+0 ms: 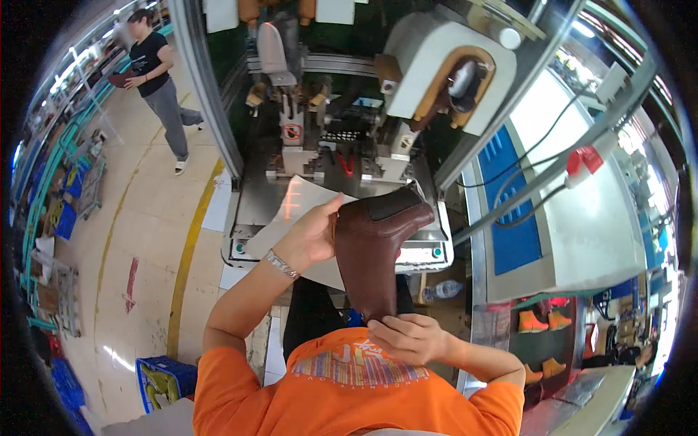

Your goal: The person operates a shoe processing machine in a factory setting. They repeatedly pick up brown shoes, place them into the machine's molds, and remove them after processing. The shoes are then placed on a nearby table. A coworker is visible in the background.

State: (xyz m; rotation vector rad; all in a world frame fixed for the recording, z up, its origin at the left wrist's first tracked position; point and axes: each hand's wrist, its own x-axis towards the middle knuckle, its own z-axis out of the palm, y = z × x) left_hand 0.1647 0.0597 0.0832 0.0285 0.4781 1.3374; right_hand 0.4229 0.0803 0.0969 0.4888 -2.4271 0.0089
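Note:
Between my two hands is a dark brown leather ankle boot (pixel 371 247) with a black elastic side panel. Its shaft points up and to the right, and its toe points down toward my chest. My left hand (pixel 318 229), with a metal watch on the wrist, is closed on the heel side of the boot. At the toe end, the fingers of my right hand (pixel 409 338) are curled round the leather. A white sheet (pixel 294 211) with red light lines on it lies behind my left hand, at the front of the machine.
Ahead stands a machine with metal clamps (pixel 292 138) and a white rounded housing (pixel 451 65). A grey post and cable (pixel 574 171) run along the right. Orange boots (pixel 545 320) sit on a rack at right. A blue crate (pixel 167 381) is at lower left. Another person (pixel 156 80) carries something brown.

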